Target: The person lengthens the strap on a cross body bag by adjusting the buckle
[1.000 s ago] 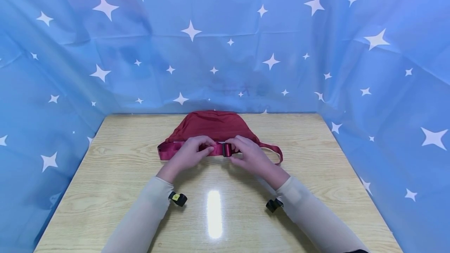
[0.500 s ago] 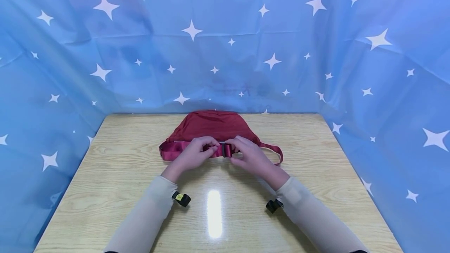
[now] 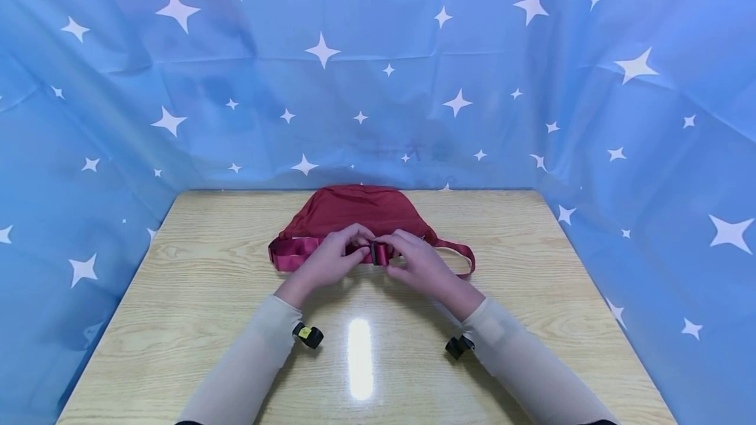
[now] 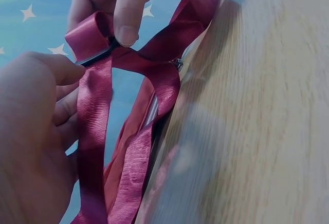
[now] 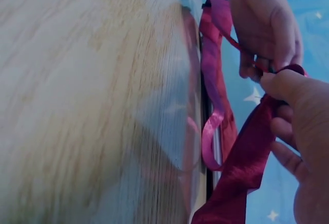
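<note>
A dark red waist bag (image 3: 360, 208) lies at the table's far edge, its shiny red strap (image 3: 289, 261) running along the near side. My left hand (image 3: 327, 260) pinches the strap right beside a black slider buckle (image 3: 374, 253). From the other side, my right hand (image 3: 420, 264) grips the strap at the slider with thumb and fingers. In the left wrist view, the strap (image 4: 95, 131) passes through the slider and forms a small loop there. The right wrist view shows both hands close together, with the slider mostly hidden behind the fingers.
The wooden table (image 3: 207, 281) extends toward me, with a bright light reflection on it. A blue star-patterned curtain (image 3: 378, 84) hangs behind and on both sides. A thin strap loop (image 3: 469, 258) sticks out at the bag's right. Wrist cameras sit on both sleeves.
My left hand has slid to the right, up to the slider. The slider and the strap's left end have shifted slightly. My right hand has stayed almost in place.
</note>
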Demonstrator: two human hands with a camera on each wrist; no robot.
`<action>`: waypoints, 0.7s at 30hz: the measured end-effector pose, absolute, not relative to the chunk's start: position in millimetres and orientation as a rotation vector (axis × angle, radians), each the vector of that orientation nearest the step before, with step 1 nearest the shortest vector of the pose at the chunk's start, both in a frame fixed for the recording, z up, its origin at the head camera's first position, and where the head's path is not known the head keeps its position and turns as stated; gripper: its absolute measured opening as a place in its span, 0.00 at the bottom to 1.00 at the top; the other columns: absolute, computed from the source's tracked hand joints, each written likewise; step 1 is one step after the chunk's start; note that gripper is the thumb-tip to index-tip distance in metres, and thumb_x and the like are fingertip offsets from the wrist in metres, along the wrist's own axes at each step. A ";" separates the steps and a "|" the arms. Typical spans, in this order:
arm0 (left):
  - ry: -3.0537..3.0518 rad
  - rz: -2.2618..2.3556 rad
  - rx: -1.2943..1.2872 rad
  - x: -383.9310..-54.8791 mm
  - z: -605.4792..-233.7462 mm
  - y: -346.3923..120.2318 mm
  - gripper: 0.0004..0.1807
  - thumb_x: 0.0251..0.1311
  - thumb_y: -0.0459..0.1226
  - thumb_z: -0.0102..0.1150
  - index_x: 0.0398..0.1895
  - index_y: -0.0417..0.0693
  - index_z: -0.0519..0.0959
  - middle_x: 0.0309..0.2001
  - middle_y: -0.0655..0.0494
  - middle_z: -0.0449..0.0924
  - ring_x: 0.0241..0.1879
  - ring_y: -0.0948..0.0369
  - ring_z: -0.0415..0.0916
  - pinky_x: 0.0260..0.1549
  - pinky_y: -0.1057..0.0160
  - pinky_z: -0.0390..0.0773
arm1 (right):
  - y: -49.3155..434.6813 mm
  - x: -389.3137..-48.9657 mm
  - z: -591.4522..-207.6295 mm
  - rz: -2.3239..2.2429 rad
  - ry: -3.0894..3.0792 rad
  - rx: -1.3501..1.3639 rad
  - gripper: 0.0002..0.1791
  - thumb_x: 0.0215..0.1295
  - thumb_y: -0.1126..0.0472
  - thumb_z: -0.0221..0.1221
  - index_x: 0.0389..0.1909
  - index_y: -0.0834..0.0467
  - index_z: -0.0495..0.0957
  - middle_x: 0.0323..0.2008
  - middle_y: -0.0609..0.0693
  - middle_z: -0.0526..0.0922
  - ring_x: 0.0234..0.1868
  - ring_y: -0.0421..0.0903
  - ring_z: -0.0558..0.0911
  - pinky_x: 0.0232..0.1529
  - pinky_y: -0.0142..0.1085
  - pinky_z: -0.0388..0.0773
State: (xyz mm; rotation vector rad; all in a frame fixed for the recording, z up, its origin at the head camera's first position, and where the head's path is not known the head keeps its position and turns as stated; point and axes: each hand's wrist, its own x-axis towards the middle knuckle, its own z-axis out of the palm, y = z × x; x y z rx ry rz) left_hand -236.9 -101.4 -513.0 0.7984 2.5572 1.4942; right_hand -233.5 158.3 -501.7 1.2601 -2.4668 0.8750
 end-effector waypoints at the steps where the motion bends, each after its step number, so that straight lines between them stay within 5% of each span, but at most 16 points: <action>1: 2.568 1.481 0.801 -236.9 -512.4 -102.7 0.11 0.81 0.35 0.62 0.61 0.56 0.81 0.49 0.62 0.86 0.50 0.61 0.83 0.56 0.53 0.82 | 158.3 -233.4 -501.7 0.877 -2.462 1.263 0.30 0.62 0.70 0.76 0.66 0.60 0.81 0.47 0.50 0.84 0.42 0.53 0.85 0.43 0.39 0.84; 7: 2.718 1.334 0.804 -236.0 -510.2 -117.9 0.13 0.80 0.38 0.66 0.63 0.53 0.82 0.60 0.61 0.83 0.65 0.60 0.79 0.68 0.50 0.77 | 158.7 -233.6 -502.1 0.867 -2.458 1.253 0.31 0.64 0.69 0.75 0.68 0.59 0.81 0.44 0.49 0.82 0.41 0.53 0.83 0.42 0.38 0.81; 21: 2.755 1.249 0.837 -234.2 -511.7 -128.0 0.10 0.78 0.39 0.69 0.58 0.56 0.87 0.56 0.62 0.87 0.61 0.60 0.82 0.65 0.51 0.80 | 161.0 -233.0 -499.6 0.875 -2.484 1.221 0.30 0.63 0.68 0.76 0.66 0.58 0.81 0.47 0.48 0.83 0.42 0.52 0.83 0.44 0.40 0.83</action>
